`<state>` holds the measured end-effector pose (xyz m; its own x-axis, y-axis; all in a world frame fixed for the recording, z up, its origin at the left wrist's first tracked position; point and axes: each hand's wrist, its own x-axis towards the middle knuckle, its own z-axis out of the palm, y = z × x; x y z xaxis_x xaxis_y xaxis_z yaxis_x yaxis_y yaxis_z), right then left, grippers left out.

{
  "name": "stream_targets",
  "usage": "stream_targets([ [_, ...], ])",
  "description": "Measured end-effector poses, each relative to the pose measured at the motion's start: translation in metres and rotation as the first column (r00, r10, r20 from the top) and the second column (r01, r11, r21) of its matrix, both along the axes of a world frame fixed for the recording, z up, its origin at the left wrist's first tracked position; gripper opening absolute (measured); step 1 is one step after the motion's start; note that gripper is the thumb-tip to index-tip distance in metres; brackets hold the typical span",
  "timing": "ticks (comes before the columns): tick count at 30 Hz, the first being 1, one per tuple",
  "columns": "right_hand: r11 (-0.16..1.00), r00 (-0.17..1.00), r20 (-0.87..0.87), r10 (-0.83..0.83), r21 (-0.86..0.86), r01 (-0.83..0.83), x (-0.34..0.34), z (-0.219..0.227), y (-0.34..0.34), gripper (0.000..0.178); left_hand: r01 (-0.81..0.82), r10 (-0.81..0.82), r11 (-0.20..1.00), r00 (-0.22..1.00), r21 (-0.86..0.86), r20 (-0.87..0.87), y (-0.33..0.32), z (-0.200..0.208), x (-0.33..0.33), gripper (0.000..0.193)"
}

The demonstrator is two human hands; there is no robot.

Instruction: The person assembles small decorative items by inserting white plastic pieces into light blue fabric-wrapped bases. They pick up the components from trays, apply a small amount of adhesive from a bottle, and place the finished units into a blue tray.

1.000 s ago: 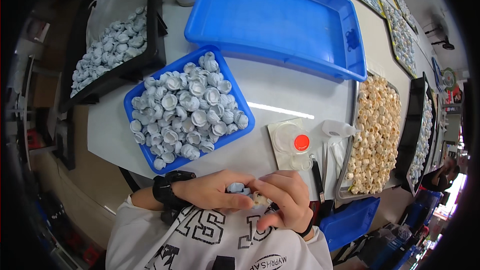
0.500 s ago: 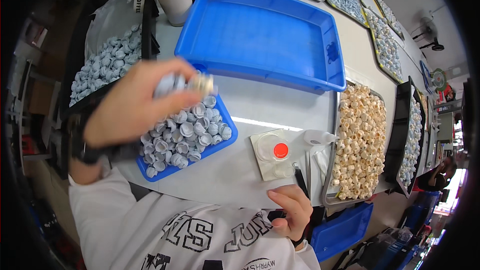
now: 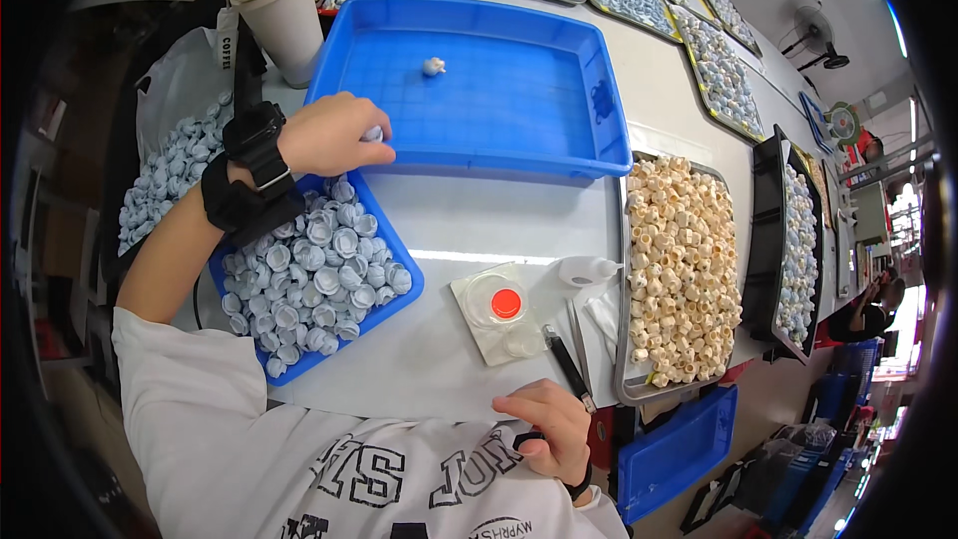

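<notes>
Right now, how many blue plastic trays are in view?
3. A large blue tray at the table's far side, under the left hand; a small blue tray of grey-blue caps nearer; another blue tray below the table's right edge. Others may be hidden.

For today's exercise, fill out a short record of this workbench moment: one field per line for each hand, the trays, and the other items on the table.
left hand: at near rim of large blue tray, fingers on a small grey-blue piece
right hand: loosely curled at table edge, beside black tweezers
small blue tray: full of grey-blue caps
large tray content: one lone piece
metal tray: cream rings
also: paper cup, clear dish with red dot
</notes>
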<state>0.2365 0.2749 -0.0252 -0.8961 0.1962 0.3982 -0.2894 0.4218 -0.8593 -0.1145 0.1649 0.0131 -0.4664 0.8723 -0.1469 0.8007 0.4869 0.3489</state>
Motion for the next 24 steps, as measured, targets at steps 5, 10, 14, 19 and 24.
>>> stream_targets([
  [5,0.996,0.998,0.032,0.056,0.064,-0.058,-0.008,0.006,0.001,0.047,0.054,-0.061,0.997,0.987,-0.052,-0.148,-0.004,0.002,0.019,0.028],
  [10,0.993,0.996,0.025,0.089,0.071,-0.091,-0.012,0.010,-0.002,0.038,-0.040,0.009,0.995,0.945,-0.088,-0.326,-0.005,0.001,0.030,0.020],
  [14,0.993,0.995,0.038,0.092,0.069,-0.094,-0.009,0.016,-0.004,0.032,-0.039,0.022,0.998,0.954,-0.050,-0.300,-0.007,0.008,0.030,0.019],
  [19,0.991,0.992,0.070,0.105,0.071,-0.110,-0.009,0.016,-0.008,0.029,-0.040,0.022,0.998,0.960,-0.058,-0.280,-0.010,0.007,0.029,0.019],
  [24,0.981,0.986,-0.028,0.167,-0.093,-0.169,-0.019,0.032,-0.021,0.026,-0.016,0.022,1.000,0.971,0.026,-0.239,-0.013,0.006,0.029,0.020],
])
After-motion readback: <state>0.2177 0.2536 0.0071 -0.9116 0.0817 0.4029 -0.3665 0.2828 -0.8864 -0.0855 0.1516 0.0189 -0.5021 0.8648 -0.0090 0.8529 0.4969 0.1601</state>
